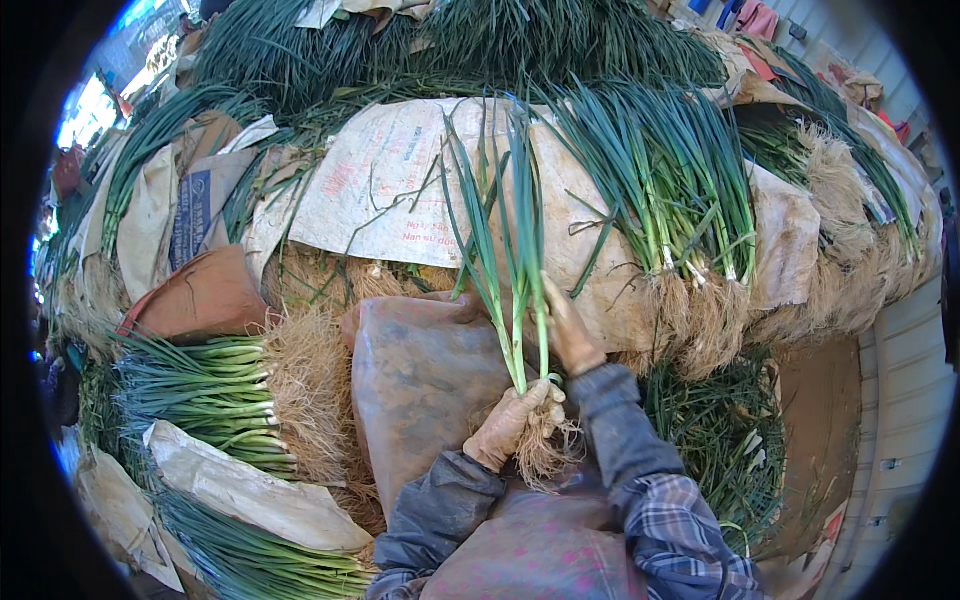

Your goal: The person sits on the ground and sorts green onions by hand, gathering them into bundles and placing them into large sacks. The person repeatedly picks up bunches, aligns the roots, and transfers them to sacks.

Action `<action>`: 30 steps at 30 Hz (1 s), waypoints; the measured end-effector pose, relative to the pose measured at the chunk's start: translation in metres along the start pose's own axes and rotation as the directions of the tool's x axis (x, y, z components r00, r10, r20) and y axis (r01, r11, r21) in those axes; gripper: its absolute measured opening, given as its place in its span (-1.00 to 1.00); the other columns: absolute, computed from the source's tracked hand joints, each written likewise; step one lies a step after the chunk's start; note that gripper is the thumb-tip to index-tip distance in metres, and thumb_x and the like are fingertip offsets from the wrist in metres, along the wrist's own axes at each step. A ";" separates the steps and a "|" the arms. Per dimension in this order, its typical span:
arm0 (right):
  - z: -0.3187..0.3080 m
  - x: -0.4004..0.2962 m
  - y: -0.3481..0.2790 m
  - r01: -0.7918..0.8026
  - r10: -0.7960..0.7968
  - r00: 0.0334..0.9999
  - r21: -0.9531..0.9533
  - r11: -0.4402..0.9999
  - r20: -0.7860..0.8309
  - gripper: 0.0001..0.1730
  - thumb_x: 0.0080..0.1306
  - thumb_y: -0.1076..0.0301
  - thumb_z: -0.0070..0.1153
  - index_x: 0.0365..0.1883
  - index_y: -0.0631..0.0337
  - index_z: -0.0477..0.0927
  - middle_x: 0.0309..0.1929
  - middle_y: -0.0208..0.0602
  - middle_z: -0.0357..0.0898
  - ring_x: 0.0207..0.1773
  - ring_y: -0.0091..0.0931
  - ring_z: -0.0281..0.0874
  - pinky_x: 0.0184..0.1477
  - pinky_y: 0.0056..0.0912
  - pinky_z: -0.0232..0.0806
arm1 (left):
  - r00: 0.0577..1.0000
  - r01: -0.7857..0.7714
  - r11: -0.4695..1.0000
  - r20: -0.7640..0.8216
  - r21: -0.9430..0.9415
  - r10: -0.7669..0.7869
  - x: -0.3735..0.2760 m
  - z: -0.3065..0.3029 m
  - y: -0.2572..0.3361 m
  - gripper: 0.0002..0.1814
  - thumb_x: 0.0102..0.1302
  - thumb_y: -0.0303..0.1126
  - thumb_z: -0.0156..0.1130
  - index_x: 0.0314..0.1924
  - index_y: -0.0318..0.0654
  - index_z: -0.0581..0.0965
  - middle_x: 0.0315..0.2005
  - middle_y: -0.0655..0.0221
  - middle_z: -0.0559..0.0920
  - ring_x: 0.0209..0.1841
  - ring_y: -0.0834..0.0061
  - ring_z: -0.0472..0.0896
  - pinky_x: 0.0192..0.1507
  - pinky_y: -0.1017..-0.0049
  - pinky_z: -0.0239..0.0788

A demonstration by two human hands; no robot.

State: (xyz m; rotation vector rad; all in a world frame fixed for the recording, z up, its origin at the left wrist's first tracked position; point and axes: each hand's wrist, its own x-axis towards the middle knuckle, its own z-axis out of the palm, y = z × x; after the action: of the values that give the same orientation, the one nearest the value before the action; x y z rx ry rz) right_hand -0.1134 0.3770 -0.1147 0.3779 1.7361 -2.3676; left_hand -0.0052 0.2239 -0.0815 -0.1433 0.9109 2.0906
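Observation:
My left hand (510, 426) is closed around the lower stems of a few green onions (517, 330). Their pale, stringy roots (547, 450) hang below my fingers, and the leaves fan upward, away from me. Alongside the rightmost stem is my right hand (574, 334), slightly blurred. Its fingertips are partly hidden by the stem, so whether they grip it is unclear. A dirt-stained plastic sheet (420, 390) spreads beneath and to the left of my hands. Just beyond the right hand, a loose bunch of green onions (667, 187) rests on sacking, roots toward me.
At left, rooted green onions (232, 405) are stacked beside a folded white sack (247, 480). A printed woven sack (397, 172) covers part of the pile ahead. Leaf trimmings (720, 442) heap at lower right, near a corrugated metal wall (911, 390).

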 end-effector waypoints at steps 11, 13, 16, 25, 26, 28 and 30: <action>-0.084 -0.109 0.002 -0.339 -0.018 0.939 -0.934 0.111 -0.343 -0.42 0.38 -0.28 -0.05 -0.01 0.01 0.61 -0.27 -0.07 0.71 -0.18 -0.12 0.70 -0.07 -0.06 0.50 | 0.990 -0.121 0.983 0.051 -0.135 0.129 0.000 -0.008 -0.009 -0.66 0.54 -0.09 0.06 -0.28 -0.21 0.51 -0.41 0.32 0.60 -0.47 0.56 0.51 -0.44 0.60 0.37; -0.113 -0.094 -0.033 -0.361 -0.427 0.761 -0.866 0.346 -0.488 -0.51 0.38 -0.20 0.07 0.02 -0.03 0.58 -0.36 -0.10 0.70 -0.27 -0.18 0.69 -0.20 -0.07 0.48 | 0.995 -0.104 0.991 0.005 -0.089 0.104 0.003 -0.009 -0.011 -0.67 0.54 -0.12 0.06 -0.30 -0.21 0.49 -0.41 0.33 0.60 -0.47 0.56 0.51 -0.43 0.62 0.36; -0.142 -0.049 -0.081 -0.387 -0.655 0.627 -0.898 0.209 -0.422 -0.43 0.39 -0.15 0.09 0.10 0.14 0.48 -0.39 -0.20 0.67 -0.35 -0.18 0.64 -0.26 -0.04 0.45 | 0.995 -0.082 0.995 -0.055 -0.053 0.079 0.006 -0.008 -0.009 -0.72 0.54 -0.17 0.06 -0.20 -0.23 0.52 -0.34 0.29 0.63 -0.46 0.58 0.50 -0.43 0.64 0.35; -0.019 -0.096 -0.016 0.120 -0.529 0.847 -0.987 0.103 0.048 -0.72 0.38 0.07 0.09 -0.25 0.11 0.59 -0.47 -0.06 0.60 -0.32 -0.11 0.64 -0.34 -0.04 0.44 | 0.953 -0.264 0.943 -0.205 -0.201 0.223 0.011 0.008 0.003 -0.55 0.56 -0.26 0.02 0.33 -0.31 0.38 -0.34 0.44 0.65 -0.53 0.74 0.41 -0.45 0.66 0.34; -0.009 -0.111 -0.009 0.174 -0.444 0.889 -0.981 0.092 0.116 -0.78 0.36 0.13 0.11 -0.24 0.07 0.60 -0.47 -0.09 0.61 -0.35 -0.13 0.63 -0.37 -0.06 0.45 | 0.952 -0.217 0.962 -0.253 -0.167 0.171 0.009 0.009 0.003 -0.58 0.55 -0.26 0.03 0.29 -0.31 0.43 -0.37 0.48 0.62 -0.53 0.74 0.41 -0.46 0.66 0.33; -0.006 -0.127 -0.010 0.311 -0.277 0.911 -0.950 -0.026 0.305 -0.85 0.35 0.20 0.12 -0.20 0.01 0.61 -0.45 -0.16 0.63 -0.38 -0.18 0.64 -0.41 -0.13 0.46 | 0.966 -0.196 0.977 -0.187 -0.084 0.177 0.007 0.010 0.004 -0.66 0.54 -0.24 0.07 0.13 -0.30 0.55 -0.37 0.52 0.62 -0.54 0.73 0.45 -0.53 0.68 0.30; -0.021 -0.117 -0.030 0.472 -0.073 0.863 -0.850 -0.235 0.500 -0.83 0.36 0.26 0.12 -0.11 -0.02 0.61 -0.41 -0.24 0.66 -0.40 -0.26 0.66 -0.43 -0.21 0.48 | 0.968 -0.134 0.987 -0.224 -0.085 0.112 0.007 0.010 0.004 -0.65 0.53 -0.23 0.08 0.12 -0.31 0.54 -0.34 0.44 0.65 -0.53 0.72 0.47 -0.55 0.69 0.30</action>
State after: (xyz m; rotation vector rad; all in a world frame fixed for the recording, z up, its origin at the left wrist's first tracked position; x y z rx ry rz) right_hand -0.0090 0.4056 -0.0576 -0.6972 2.9540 -0.2404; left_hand -0.0104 0.2332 -0.0744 -0.3846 0.9666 2.2692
